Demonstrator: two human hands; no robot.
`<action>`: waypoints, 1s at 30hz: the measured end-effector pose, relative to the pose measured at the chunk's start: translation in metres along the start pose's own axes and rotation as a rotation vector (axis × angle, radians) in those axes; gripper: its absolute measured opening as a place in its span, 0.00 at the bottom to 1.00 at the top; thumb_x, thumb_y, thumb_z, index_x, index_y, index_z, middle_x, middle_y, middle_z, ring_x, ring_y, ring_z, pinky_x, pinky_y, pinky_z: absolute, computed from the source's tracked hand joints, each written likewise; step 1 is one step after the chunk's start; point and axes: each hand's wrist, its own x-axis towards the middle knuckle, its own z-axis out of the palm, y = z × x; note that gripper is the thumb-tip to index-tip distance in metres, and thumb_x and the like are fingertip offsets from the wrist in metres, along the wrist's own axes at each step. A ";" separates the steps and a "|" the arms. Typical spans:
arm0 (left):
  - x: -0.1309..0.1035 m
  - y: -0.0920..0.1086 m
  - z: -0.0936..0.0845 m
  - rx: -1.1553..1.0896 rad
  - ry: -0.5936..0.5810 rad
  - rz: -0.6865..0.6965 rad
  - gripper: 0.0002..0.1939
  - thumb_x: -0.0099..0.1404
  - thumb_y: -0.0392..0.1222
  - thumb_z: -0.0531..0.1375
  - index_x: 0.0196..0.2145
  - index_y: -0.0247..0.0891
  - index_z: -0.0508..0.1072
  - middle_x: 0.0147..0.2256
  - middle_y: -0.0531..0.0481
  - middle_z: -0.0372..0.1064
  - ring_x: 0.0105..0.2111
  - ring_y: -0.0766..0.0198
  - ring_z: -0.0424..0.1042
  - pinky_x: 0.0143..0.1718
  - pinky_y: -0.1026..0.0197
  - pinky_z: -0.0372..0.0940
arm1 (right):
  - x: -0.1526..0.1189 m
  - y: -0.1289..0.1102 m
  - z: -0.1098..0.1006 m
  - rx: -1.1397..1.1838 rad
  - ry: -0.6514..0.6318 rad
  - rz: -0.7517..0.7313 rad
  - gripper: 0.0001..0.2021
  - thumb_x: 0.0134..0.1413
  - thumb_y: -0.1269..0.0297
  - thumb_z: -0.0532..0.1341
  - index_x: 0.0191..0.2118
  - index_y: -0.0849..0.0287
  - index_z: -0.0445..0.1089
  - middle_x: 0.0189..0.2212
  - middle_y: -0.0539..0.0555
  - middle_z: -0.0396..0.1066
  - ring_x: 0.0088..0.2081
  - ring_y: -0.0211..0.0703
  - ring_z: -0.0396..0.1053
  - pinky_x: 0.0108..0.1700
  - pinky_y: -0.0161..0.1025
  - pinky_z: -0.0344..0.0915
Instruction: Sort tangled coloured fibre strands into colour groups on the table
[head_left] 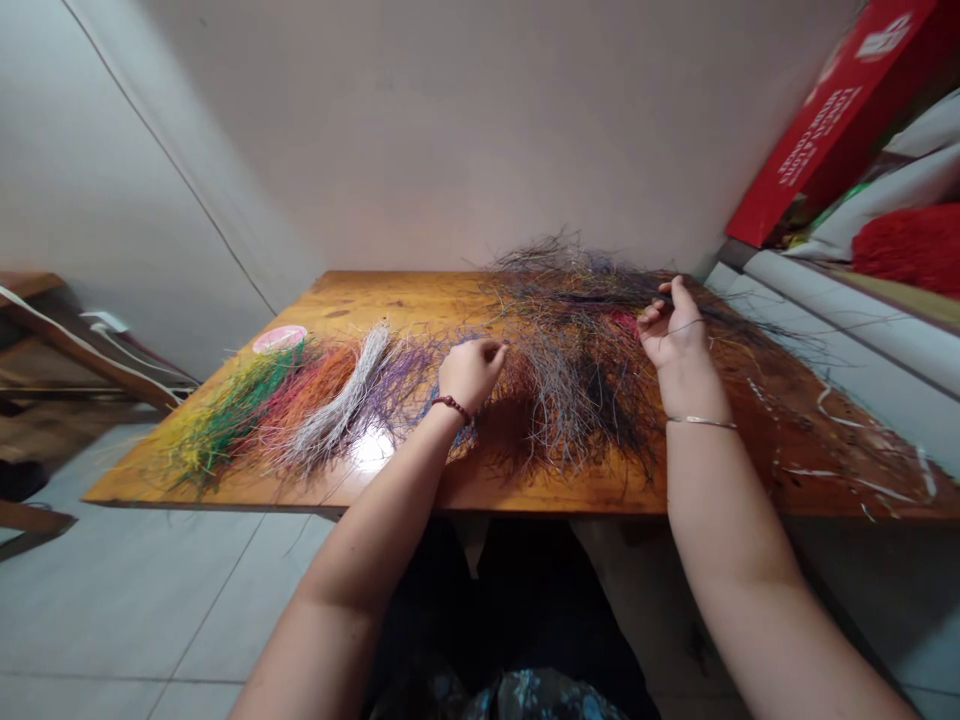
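Observation:
My left hand point(472, 375) is over the middle of the table, thumb and fingers pinched together. Whatever is between its fingertips is too small to make out. Blue strands point(466, 432) lie under that wrist, with brown strands point(517, 375) and a grey bundle of thin strands point(559, 400) just to its right. Farther right, my right hand point(675, 328) is raised palm inward, its fingers curled around part of a tangled heap of dark strands point(577, 280). Loose ends stick out on both sides of this hand. Black strands point(604, 395) lie nearer me.
On the left of the wooden table point(420, 295) lie yellow-green strands point(232, 415), orange-red strands point(319, 385), a white bundle point(341, 400), purple strands point(397, 385) and a pink round label point(280, 339). White scraps point(855, 480) litter the right side. A red box point(825, 130) leans beyond it.

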 end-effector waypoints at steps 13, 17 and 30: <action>-0.006 0.008 0.001 0.043 0.036 0.089 0.17 0.70 0.54 0.57 0.36 0.42 0.81 0.34 0.47 0.79 0.33 0.60 0.74 0.34 0.62 0.61 | 0.000 0.004 0.000 0.006 -0.041 -0.017 0.16 0.58 0.52 0.67 0.29 0.56 0.64 0.16 0.41 0.58 0.15 0.26 0.56 0.16 0.24 0.59; -0.002 0.006 -0.006 -0.095 0.277 -0.015 0.18 0.71 0.53 0.56 0.36 0.40 0.80 0.32 0.48 0.78 0.32 0.61 0.72 0.35 0.62 0.62 | 0.002 0.004 -0.002 -0.005 -0.054 -0.022 0.17 0.56 0.51 0.68 0.29 0.56 0.63 0.16 0.40 0.58 0.15 0.26 0.57 0.16 0.23 0.58; -0.011 0.013 0.001 0.157 0.111 0.179 0.14 0.70 0.50 0.59 0.30 0.44 0.79 0.33 0.46 0.77 0.37 0.54 0.70 0.37 0.58 0.61 | -0.004 0.004 0.004 -0.088 -0.017 -0.028 0.19 0.54 0.48 0.68 0.28 0.56 0.62 0.15 0.40 0.57 0.14 0.26 0.56 0.16 0.23 0.59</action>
